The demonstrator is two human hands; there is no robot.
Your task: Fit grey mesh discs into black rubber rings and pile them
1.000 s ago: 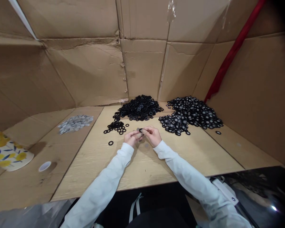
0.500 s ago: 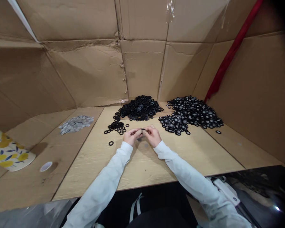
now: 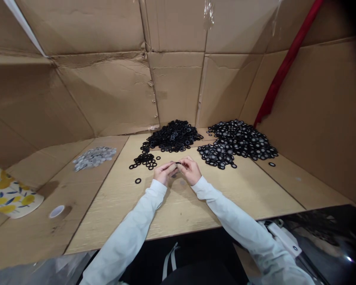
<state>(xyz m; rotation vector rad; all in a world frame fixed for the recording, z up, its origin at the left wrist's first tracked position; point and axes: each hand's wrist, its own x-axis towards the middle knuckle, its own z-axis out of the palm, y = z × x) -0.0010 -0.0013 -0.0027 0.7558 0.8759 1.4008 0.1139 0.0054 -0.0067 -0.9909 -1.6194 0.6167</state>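
My left hand and my right hand meet above the middle of the board, fingers closed on one black ring held between them. Most of that ring is hidden by the fingertips. Behind my hands rises a heap of black rings, with a smaller cluster of black rings just left of them. A single black ring lies left of my left hand. To the right is a large pile of black rings with pale centres. Whitish discs are heaped at the left.
Cardboard walls enclose the table at the back and sides. A patterned cylinder and a small white round lid-like piece are on the left. One ring sits apart at the right, below a red strip.
Both hands stay almost in place, fingers shifting slightly around the black ring. The whole view has moved a little.
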